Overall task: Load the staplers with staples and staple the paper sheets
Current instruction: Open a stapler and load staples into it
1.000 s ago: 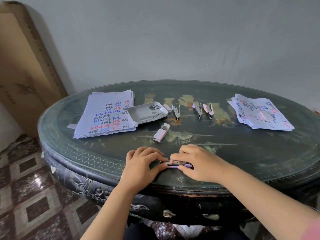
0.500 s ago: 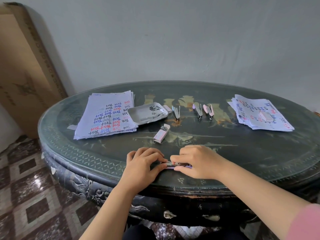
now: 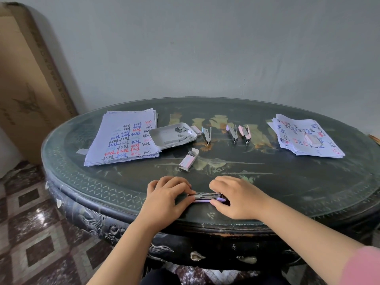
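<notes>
At the near rim of the dark oval bench (image 3: 308,182), the left hand (image 3: 164,200) and right hand (image 3: 238,196) pinch a purple stapler (image 3: 207,198) between their fingers, lying flat. Bare bench stretches behind it to an opened staple box (image 3: 188,161). Farther back, a tray (image 3: 160,138) and three staplers (image 3: 232,133) sit between two paper stacks (image 3: 123,140), under a grey wall (image 3: 205,48).

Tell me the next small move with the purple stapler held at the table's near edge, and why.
Probably press the small purple stapler shut. Both the left hand and right hand pinch it flat on the dark oval table, and its metal staple channel faces up, seemingly open. Whether staples sit inside is unclear.
</notes>
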A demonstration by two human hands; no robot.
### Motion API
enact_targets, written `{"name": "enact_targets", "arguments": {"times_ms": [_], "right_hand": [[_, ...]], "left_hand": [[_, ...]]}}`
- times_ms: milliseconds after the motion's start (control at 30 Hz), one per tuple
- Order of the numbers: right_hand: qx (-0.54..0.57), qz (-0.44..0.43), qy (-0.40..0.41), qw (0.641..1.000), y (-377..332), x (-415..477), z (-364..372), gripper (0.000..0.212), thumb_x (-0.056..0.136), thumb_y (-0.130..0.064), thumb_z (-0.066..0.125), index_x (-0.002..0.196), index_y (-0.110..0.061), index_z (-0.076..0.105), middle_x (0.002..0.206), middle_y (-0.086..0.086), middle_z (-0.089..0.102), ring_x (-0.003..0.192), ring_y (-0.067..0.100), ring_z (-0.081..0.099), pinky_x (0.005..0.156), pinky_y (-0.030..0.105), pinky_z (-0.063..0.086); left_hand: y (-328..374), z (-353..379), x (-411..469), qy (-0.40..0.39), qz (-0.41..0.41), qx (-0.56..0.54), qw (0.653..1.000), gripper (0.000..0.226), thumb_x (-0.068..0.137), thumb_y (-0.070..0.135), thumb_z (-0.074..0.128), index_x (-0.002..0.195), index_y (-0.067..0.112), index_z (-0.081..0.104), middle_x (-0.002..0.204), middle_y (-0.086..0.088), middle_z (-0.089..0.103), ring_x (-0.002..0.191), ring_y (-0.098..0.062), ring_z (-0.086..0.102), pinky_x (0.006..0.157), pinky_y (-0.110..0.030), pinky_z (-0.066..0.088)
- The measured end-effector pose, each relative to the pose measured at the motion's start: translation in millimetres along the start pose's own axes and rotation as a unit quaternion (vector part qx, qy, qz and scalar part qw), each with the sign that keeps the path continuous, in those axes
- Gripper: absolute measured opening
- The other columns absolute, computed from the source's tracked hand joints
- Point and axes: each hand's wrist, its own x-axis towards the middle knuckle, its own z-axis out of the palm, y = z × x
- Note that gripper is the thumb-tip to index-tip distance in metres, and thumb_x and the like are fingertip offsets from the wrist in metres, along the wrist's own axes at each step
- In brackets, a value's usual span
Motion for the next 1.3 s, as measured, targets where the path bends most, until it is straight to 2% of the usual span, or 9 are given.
{"name": "enact_targets", "arguments": {"times_ms": [167,267,333,433,633,767,867,1000,1300], "right_hand": [[0.126,0.078,0.099,0.984,1,-9,0,0.021,0.091,-0.032,0.057,0.076,-0.018,0.05,0.067,-0.01,0.05,0.06,0.009,0.043,0.055,0.029,0.043],[0.147,0.086,0.063,0.983,-3,-10,1,0.006,0.095,-0.025,0.054,0.098,-0.022,0.057,0.079,-0.007,0.059,0.074,0.011,0.053,0.067,0.031,0.047],[0.089,0.056,0.015,0.994,-5,-8,-1,0.031,0.096,-0.015,0.049,0.122,-0.031,0.054,0.09,-0.007,0.058,0.084,0.011,0.052,0.072,0.028,0.045],[0.036,0.018,-0.034,0.999,-5,-3,-1,0.057,0.09,0.0,0.044,0.13,-0.039,0.053,0.095,-0.005,0.048,0.081,0.011,0.04,0.069,0.024,0.036],[0.118,0.062,-0.049,0.99,-6,2,-6,0.039,0.096,-0.008,0.042,0.116,-0.032,0.065,0.097,-0.005,0.049,0.081,-0.002,0.039,0.069,0.016,0.028],[0.149,0.085,-0.028,0.985,-9,4,-12,0.027,0.095,-0.012,0.051,0.106,-0.026,0.071,0.096,-0.009,0.057,0.087,0.002,0.051,0.078,0.02,0.043],[0.096,0.073,-0.068,0.99,-12,12,-24,0.029,0.094,-0.013,0.049,0.11,-0.029,0.066,0.087,-0.012,0.055,0.083,0.008,0.051,0.077,0.032,0.049],[0.024,0.015,-0.13,0.991,-16,27,-34,0.04,0.09,-0.008,0.047,0.116,-0.035,0.062,0.08,-0.011,0.045,0.078,0.012,0.046,0.067,0.028,0.041],[-0.038,-0.017,-0.191,0.981,-19,39,-39,0.035,0.094,-0.015,0.052,0.122,-0.033,0.062,0.104,-0.004,0.064,0.102,0.02,0.058,0.08,0.036,0.049]], "left_hand": [[-2,0,0,0.002,0.0,-0.005,1.0,0.032,0.082,0.068,0.039,0.093,0.045,0.058,0.11,0.037,0.05,0.117,0.003,0.04,0.098,-0.03,0.021],[-3,-1,0,0.005,-0.002,-0.012,1.0,0.032,0.082,0.068,0.04,0.093,0.045,0.059,0.11,0.038,0.051,0.116,0.003,0.041,0.097,-0.029,0.022],[-3,-2,1,0.006,-0.002,-0.014,1.0,0.03,0.081,0.067,0.042,0.093,0.045,0.059,0.11,0.038,0.052,0.116,0.003,0.042,0.096,-0.029,0.022],[-2,-2,0,0.005,-0.002,-0.013,1.0,0.03,0.081,0.067,0.042,0.094,0.045,0.059,0.11,0.038,0.052,0.115,0.003,0.042,0.096,-0.029,0.022],[-3,0,0,0.009,-0.003,-0.017,1.0,0.026,0.082,0.065,0.044,0.094,0.046,0.058,0.109,0.039,0.052,0.114,0.004,0.043,0.096,-0.029,0.023],[-4,1,0,0.012,-0.004,-0.017,1.0,0.027,0.081,0.065,0.044,0.094,0.046,0.058,0.108,0.039,0.052,0.113,0.005,0.043,0.096,-0.028,0.022],[-4,1,0,0.014,-0.002,-0.014,1.0,0.028,0.082,0.065,0.044,0.093,0.045,0.059,0.109,0.038,0.053,0.113,0.004,0.043,0.096,-0.028,0.022],[-4,0,0,0.015,-0.002,-0.015,1.0,0.028,0.081,0.066,0.044,0.093,0.046,0.059,0.108,0.038,0.053,0.112,0.003,0.045,0.095,-0.029,0.023],[-4,-1,0,0.015,0.0,-0.014,1.0,0.028,0.082,0.065,0.043,0.093,0.045,0.058,0.108,0.037,0.053,0.112,0.002,0.045,0.095,-0.029,0.023]]}}
